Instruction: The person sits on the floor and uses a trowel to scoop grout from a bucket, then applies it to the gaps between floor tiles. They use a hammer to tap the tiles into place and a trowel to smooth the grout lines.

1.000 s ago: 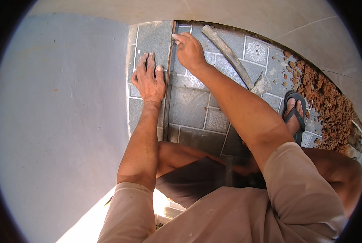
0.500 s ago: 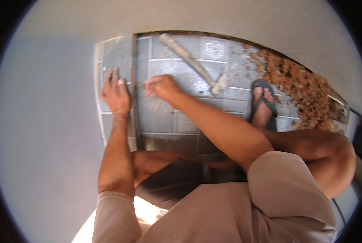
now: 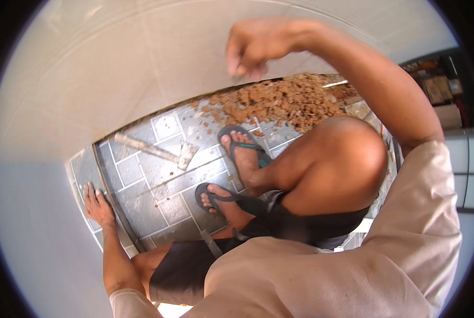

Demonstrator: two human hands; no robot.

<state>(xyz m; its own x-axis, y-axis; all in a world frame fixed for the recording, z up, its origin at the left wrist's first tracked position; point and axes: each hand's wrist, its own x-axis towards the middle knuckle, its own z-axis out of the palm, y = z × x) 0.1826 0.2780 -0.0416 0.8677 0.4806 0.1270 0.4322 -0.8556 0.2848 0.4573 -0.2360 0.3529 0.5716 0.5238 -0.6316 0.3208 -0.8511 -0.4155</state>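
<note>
My left hand (image 3: 97, 205) lies flat on the grey tiled floor (image 3: 165, 209), fingers spread, at the left beside a narrow dark groove (image 3: 109, 193). Nothing is under its fingers that I can see. Raised in front of the pale wall, my right hand (image 3: 261, 46) is above the left part of a heap of crumbly orange-brown soil (image 3: 284, 100). Its fingers are curled down and drawn together, blurred by motion. A thin dark streak shows below the fingertips; what they hold cannot be made out. A wooden-handled tool (image 3: 151, 148) with a flared, dirt-smeared head lies on the tiles, apart from both hands.
The pale wall (image 3: 157, 69) closes off the far side and curves round to the left. My feet, in dark flip-flops (image 3: 245, 146), stand between the tool and the soil. A flat grey strip (image 3: 210, 244) shows by my left leg. Shelved items (image 3: 439, 90) are at the far right.
My right hand has left the groove and swung up and right, over the soil. My left hand still rests on the tiles. The view has turned to the right, showing both feet.
</note>
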